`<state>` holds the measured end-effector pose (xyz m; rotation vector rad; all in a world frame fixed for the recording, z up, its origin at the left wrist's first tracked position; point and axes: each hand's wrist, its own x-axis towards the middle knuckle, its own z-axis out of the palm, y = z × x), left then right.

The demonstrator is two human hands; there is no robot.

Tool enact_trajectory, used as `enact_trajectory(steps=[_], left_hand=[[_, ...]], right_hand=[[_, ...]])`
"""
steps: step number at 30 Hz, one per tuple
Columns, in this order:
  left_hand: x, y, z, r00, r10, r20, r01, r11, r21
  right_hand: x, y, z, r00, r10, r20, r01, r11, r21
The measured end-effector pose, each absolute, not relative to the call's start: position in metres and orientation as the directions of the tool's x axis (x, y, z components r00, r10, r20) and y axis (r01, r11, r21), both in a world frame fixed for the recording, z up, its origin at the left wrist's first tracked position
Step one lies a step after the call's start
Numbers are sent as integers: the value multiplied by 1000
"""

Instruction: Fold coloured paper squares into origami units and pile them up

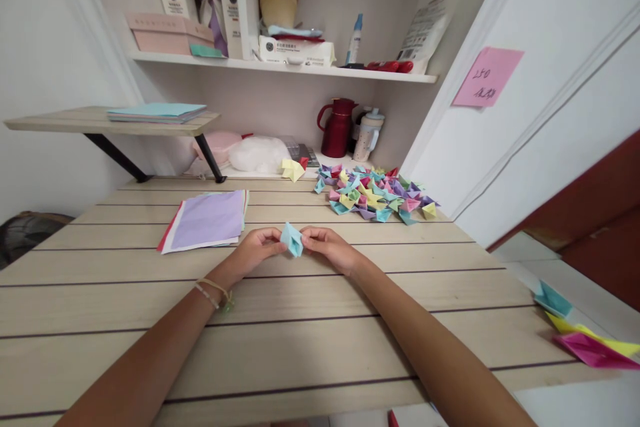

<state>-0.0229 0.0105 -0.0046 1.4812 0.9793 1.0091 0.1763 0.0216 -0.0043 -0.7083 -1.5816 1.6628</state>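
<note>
A small light-blue folded paper piece (pixel 292 239) is held up over the middle of the table, a dark hollow showing in its front. My left hand (pixel 259 248) pinches its left side between thumb and fingers. On the other side, my right hand (pixel 330 247) grips its right edge the same way. To the left lies a stack of paper sheets (pixel 207 217), lilac on top, with white, red and green edges showing. Beyond my right hand spreads a pile of small folded paper boats (pixel 373 192) in many colours.
Larger paper boats (pixel 593 341) sit at the table's right edge. A yellow folded paper (pixel 292 169) lies at the back, near a red jug (pixel 339 128) and a pale cup (pixel 369 136). A raised wooden shelf (pixel 60 120) stands at the left, bearing blue sheets (pixel 157 111).
</note>
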Motion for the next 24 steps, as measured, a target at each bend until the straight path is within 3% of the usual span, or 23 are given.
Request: enact_trajectory(steps=[10,14,20,24], left_hand=[[-20,10,-4,284,951,122,27,-135,990],[-21,11,-6,253,940,230,73,-256,964],[-27,8,-2,396,814,425,381,-567,731],[-25,2,0,517,731,446,428,-672,605]], right_hand=[[173,20,-5,-507,858,75,-137,5,-991],[175,22,-6,-495,867,54,-191,-48,-980],[177,25,-6,-471,882,10,-145,-66,-987],[175,24,-6,-467,883,45,-91,3,-996]])
